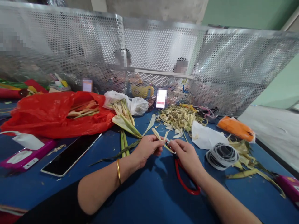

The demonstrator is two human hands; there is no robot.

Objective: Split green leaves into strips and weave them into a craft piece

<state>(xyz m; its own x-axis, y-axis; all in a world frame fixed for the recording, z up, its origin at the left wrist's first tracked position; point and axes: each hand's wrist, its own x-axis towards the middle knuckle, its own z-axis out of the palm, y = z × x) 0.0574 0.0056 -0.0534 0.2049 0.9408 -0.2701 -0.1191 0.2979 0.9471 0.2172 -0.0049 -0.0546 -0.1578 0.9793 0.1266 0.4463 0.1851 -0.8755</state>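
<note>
A pale strip of dried husk is pinched between the thumb and fingers of my left hand, which wears a gold bangle at the wrist. Close beside it, my right hand is closed, with its fingertips at the other end of the strip. Red-handled scissors hang from under that right hand; their blades are mostly hidden by the fingers. Behind my left hand lies a bundle of green and cream husk leaves, its stalks pointing toward me.
Husk scraps are heaped at the back. A red plastic bag, a phone and a purple power strip occupy the left. Coiled clear line and an orange packet lie right. A perforated metal screen stands behind.
</note>
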